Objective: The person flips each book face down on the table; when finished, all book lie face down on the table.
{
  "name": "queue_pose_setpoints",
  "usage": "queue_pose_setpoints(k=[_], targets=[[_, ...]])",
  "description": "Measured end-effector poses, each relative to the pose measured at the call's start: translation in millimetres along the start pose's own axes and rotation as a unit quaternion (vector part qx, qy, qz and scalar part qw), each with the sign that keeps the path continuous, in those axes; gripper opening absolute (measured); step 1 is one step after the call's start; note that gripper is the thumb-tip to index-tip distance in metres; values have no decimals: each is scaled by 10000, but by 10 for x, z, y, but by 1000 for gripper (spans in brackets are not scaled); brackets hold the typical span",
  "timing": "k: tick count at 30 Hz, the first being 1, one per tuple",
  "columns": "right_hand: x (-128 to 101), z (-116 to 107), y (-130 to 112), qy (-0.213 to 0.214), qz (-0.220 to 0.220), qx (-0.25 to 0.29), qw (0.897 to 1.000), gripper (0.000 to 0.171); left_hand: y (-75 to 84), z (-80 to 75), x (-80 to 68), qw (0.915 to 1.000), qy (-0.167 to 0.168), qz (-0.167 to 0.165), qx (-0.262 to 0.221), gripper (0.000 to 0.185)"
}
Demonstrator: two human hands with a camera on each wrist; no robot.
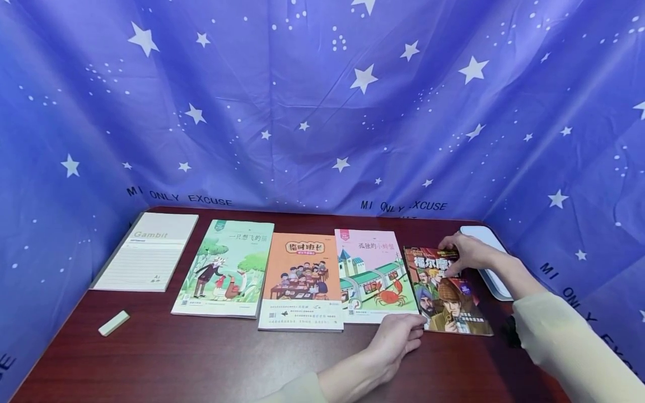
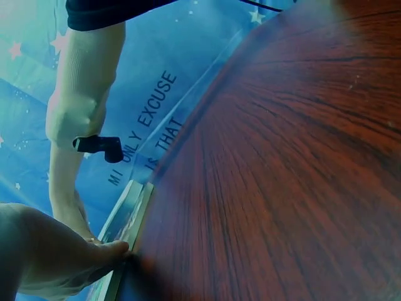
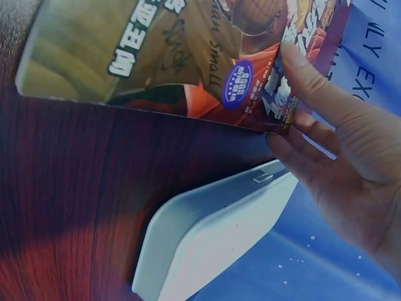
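My right hand (image 1: pixel 464 253) grips the upper right corner of a dark detective comic book (image 1: pixel 456 302), with the thumb (image 3: pixel 301 69) on the cover and the other fingers under the edge. In the right wrist view that side of the book (image 3: pixel 207 56) shows above the table. My left hand (image 1: pixel 390 344) is at the book's lower left corner, a fingertip touching its edge; in the left wrist view the fingers (image 2: pixel 103 251) lie along the book's edge. A pink crab book (image 1: pixel 373 280) lies directly left of the comic, its lower right corner close to my left hand.
Further left lie an orange classroom book (image 1: pixel 302 268), a green picture book (image 1: pixel 227 268) and a cream notepad (image 1: pixel 148 252). A pale eraser-like block (image 1: pixel 114 323) sits at the front left. A white case (image 1: pixel 496 280) stands right of the comic. Starry blue cloth (image 1: pixel 302 101) hangs behind the table.
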State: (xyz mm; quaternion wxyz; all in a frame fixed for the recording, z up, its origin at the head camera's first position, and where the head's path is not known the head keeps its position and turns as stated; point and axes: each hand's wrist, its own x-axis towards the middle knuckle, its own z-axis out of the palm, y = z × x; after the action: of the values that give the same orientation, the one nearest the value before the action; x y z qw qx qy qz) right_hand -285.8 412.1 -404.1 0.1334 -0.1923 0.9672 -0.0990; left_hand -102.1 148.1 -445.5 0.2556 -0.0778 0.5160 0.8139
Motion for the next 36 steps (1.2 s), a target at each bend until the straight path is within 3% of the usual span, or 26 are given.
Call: queue_pose_setpoints(k=[11,21,28,36], targets=[[-38,-12,-28,-245,44,94,9996,71,-27,73,-33,9989,221,-17,-415,36],[-70,24,-23,-286,121,-76,9995,74,-60,54,-8,9964,195,-300,-774,37],[-58,56,11,-174,115,-247,9995,74,-64,60,29,9958,290,-406,-764,37],[-54,29,1,-364,71,-178,9992,75,-33,87,28,9962,397,-407,-663,35]])
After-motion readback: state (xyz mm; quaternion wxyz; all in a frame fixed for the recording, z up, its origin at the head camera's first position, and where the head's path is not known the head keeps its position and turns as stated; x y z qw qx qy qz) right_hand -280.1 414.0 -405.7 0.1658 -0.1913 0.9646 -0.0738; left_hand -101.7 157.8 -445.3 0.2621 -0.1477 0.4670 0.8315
